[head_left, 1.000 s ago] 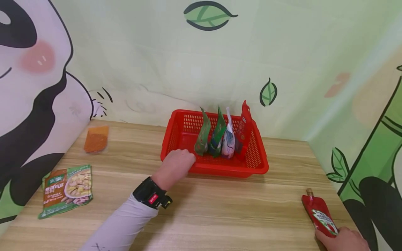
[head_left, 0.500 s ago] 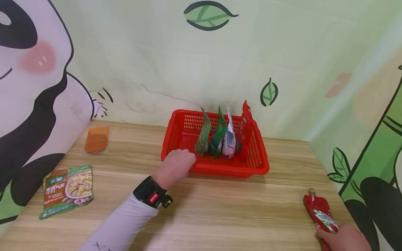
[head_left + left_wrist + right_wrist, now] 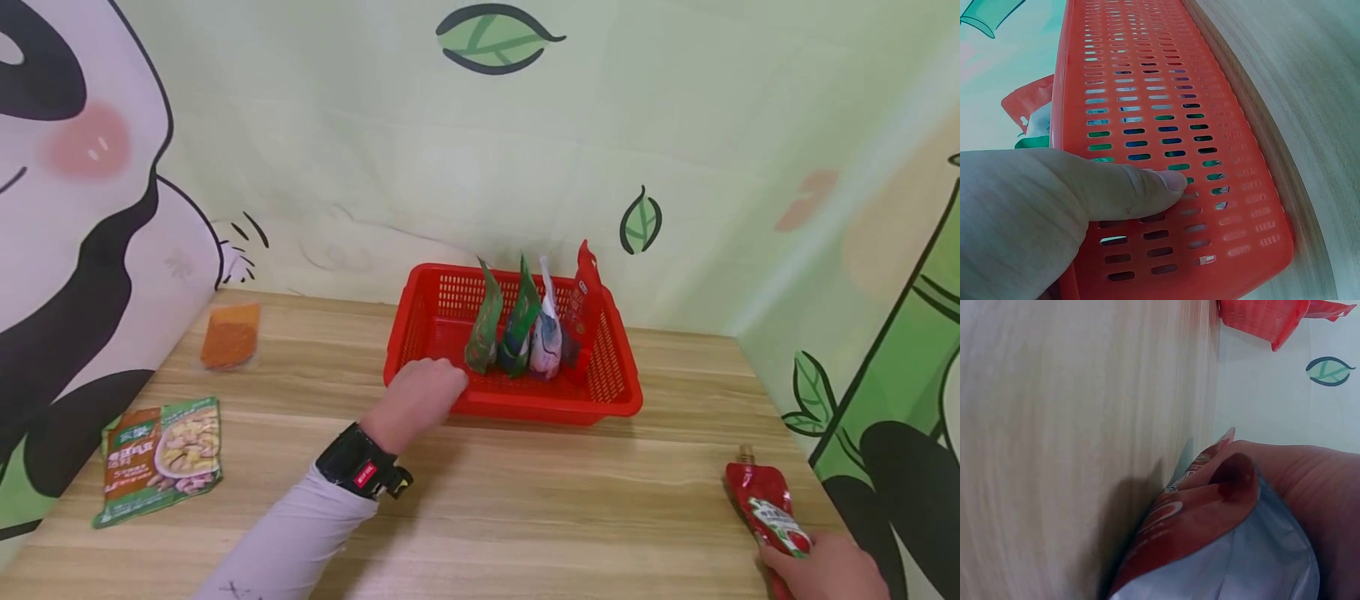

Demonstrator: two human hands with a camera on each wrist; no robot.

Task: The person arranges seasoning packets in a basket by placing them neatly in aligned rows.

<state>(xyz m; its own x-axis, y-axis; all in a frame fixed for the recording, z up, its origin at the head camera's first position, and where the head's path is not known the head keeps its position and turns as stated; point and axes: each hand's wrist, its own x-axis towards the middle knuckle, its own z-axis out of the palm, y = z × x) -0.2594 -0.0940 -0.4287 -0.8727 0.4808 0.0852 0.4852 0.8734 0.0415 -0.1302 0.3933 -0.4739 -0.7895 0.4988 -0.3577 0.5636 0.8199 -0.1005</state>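
My left hand (image 3: 420, 396) grips the front left rim of a red plastic basket (image 3: 536, 407). In the left wrist view, the thumb (image 3: 1141, 192) lies against the slotted outer wall, while the other fingers are hidden behind it. Several food packets stand upright inside, among them a green packet (image 3: 519, 329), a white packet (image 3: 546, 342) and a red packet (image 3: 583, 312). At the lower right, my right hand (image 3: 832, 571) holds a red ketchup pouch (image 3: 761, 496) by its lower part, spout pointing away. The right wrist view shows its silver back (image 3: 1229, 569) and a folded red edge.
On the left of the wooden table (image 3: 555, 517) lie a green and brown seasoning packet (image 3: 161, 458) and a small clear bag of orange powder (image 3: 230, 336). A wall cloth (image 3: 337, 125) with pandas and leaves rises behind the basket and along both sides.
The right hand and ketchup pouch have shifted slightly right, and the pouch's spout end appears a little tipped up. The left hand and the basket have stayed in place.
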